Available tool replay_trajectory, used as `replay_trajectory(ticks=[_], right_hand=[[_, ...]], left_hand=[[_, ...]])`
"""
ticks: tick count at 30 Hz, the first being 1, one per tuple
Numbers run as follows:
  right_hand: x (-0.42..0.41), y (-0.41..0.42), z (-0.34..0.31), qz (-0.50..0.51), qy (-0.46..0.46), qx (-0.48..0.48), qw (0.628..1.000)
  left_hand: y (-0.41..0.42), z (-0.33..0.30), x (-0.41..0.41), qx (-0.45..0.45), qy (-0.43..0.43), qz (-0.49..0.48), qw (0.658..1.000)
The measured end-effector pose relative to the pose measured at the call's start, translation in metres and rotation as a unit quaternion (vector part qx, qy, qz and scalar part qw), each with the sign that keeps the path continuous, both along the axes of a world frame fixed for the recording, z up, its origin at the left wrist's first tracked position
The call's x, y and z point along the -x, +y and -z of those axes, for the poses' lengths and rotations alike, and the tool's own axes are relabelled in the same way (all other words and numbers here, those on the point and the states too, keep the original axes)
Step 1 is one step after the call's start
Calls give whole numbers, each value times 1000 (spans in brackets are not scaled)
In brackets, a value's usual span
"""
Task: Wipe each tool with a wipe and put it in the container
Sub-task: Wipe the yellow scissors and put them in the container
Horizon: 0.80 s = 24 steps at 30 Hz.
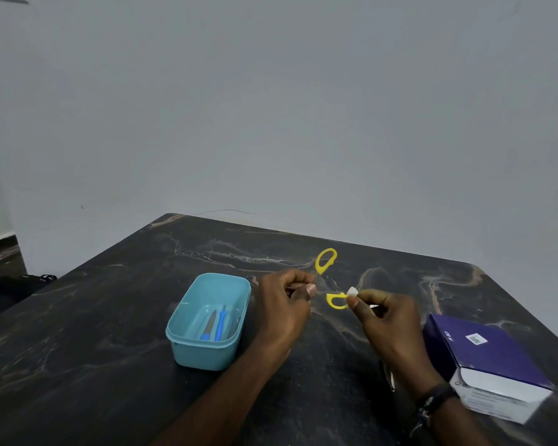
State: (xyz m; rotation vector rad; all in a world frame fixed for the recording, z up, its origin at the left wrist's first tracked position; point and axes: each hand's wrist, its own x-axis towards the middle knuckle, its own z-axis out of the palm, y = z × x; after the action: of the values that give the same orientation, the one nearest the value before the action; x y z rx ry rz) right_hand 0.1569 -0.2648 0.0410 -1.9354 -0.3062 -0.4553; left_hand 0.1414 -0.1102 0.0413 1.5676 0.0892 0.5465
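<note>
The left hand (284,300) pinched the yellow scissors (327,278) while the right hand (380,317) pinched a wipe (352,291) against their handle, the container (207,320) standing apart beyond the left knuckles.

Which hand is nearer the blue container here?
Left. The left hand, gripping the yellow scissors by the blade end, is just right of the blue container. The right hand, pinching a white wipe, is farther right, beyond the scissors.

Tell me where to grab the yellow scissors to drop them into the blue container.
Take the yellow scissors by the far handle loop, from above: it sticks up clear of both hands, while the left hand covers the blades and the right hand holds a wipe at the near loop.
</note>
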Motion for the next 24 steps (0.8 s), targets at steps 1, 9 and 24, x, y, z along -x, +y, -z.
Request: replay_trajectory(ticks=[1, 9, 24], right_hand=[[-1, -1, -1, -6, 1, 24, 1000], [-2, 0, 7, -111, 53, 163, 979], [2, 2, 3, -142, 90, 111, 979]], left_hand=[[0, 0, 0, -1, -4, -3, 1000], [1, -1, -2, 5, -41, -10, 999], [2, 2, 0, 2, -20, 44, 999]])
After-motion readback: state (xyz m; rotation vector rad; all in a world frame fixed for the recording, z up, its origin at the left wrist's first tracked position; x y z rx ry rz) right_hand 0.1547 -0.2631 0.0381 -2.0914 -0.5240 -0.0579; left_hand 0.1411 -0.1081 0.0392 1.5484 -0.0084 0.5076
